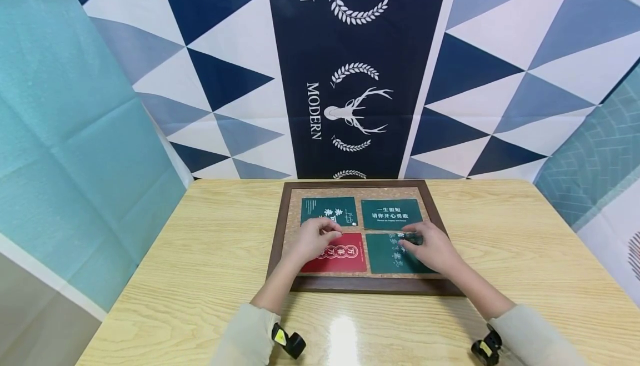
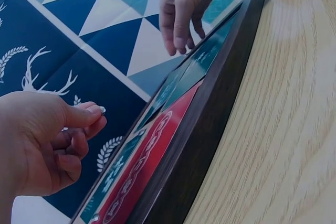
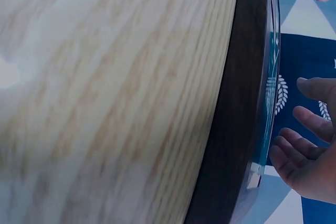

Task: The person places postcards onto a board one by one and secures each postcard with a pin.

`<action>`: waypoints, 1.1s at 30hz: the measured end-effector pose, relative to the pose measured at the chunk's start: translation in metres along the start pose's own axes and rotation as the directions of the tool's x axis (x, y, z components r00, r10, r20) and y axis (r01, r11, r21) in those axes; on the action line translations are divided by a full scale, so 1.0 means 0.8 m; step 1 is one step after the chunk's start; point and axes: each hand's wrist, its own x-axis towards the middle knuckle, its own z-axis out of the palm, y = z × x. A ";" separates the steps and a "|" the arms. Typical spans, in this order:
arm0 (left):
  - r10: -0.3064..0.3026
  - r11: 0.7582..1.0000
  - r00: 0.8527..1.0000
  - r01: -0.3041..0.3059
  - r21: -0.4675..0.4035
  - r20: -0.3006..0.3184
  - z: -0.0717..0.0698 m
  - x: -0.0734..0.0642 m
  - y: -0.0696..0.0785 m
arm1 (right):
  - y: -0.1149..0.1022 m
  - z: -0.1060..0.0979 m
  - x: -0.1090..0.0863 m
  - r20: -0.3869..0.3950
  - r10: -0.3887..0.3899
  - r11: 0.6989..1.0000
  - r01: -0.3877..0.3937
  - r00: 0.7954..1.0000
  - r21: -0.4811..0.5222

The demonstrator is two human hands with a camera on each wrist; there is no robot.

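A cork board (image 1: 295, 202) in a dark wooden frame (image 1: 370, 284) lies on the table, bearing several cards. Between thumb and forefinger my left hand (image 1: 315, 238) pinches a small clear push pin (image 2: 102, 110), above the red card (image 1: 345, 255). Its other fingers are curled in. My right hand (image 1: 432, 246) hovers over the lower right green card (image 1: 387, 257), holding nothing, its fingers loosely bent and apart. Behind the hands lie the upper left green card (image 1: 315, 205) and the upper right green card (image 1: 391, 214), both with white lettering.
The light wooden table (image 1: 210, 255) extends on every side of the frame. A patterned cloth (image 1: 350, 77) with triangles and deer heads hangs behind its far edge. To the left is a pale blue covering (image 1: 85, 133).
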 end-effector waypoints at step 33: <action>0.038 0.999 0.997 -0.036 -0.035 0.071 0.056 0.039 0.020 | -0.004 0.017 0.003 0.070 -0.096 0.981 0.106 0.993 -0.162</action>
